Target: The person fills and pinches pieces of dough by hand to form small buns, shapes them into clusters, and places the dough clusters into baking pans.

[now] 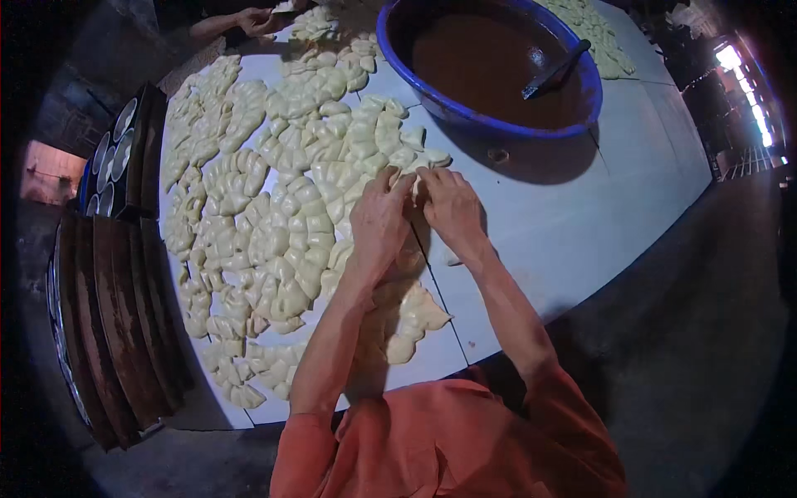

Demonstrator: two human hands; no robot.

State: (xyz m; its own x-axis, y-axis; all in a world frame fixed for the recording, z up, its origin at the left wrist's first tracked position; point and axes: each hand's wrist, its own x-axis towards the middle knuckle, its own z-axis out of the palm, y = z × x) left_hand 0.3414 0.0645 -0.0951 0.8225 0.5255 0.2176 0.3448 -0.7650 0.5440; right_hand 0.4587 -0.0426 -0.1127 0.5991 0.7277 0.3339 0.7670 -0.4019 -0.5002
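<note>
Many pale, glossy dough pieces (pixel 286 224) lie in crowded clusters on the left part of a white table (pixel 564 224). At the right edge of these clusters, my left hand (pixel 380 220) and my right hand (pixel 452 207) come together. Both have bent fingers pinched on a piece of dough (pixel 407 184), which they mostly hide. Further dough pieces (pixel 415 319) lie under and beside my left forearm. Beyond my hands stands a large blue basin (pixel 531 130) of brown paste (pixel 473 62), with a dark-handled spatula (pixel 558 70) leaning in it.
At the far left, another person's hand (pixel 253 21) holds something pale. Stacked dark trays (pixel 116 324) stand beside the table's left edge, with round metal tins (pixel 122 153) in a dark frame behind them. More dough (pixel 589 33) lies beyond the basin. The table ends close to my body.
</note>
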